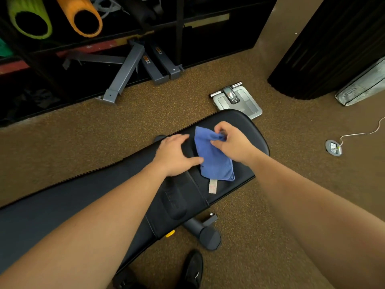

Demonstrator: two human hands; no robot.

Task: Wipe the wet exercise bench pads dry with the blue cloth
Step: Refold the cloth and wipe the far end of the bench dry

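The right hand (233, 142) pinches the upper edge of the cloth (212, 157) between thumb and curled fingers, lifting that corner a little off the seat pad (248, 132). The left hand (177, 155) lies flat with fingers straight, holding nothing; its thumb touches the cloth's left edge and its palm presses near the gap between the seat pad and the long back pad (62, 201). The cloth is bunched and partly folded, resting on the seat pad, with a white tag (212, 186) trailing from its lower edge.

The step in hand looks like arranging the cloth before wiping. To do it well, spread or fold it into a flat wad that fills the palm, tag tucked under, so a broad face meets the vinyl. Then wipe in long overlapping strokes from one end to the other, bracing the bench with the free hand, and run the cloth into the seam between pads, where water likely gathers. Wetness cannot be made out on the dark pads

Beyond the bench, a scale (237, 101) sits on the carpet
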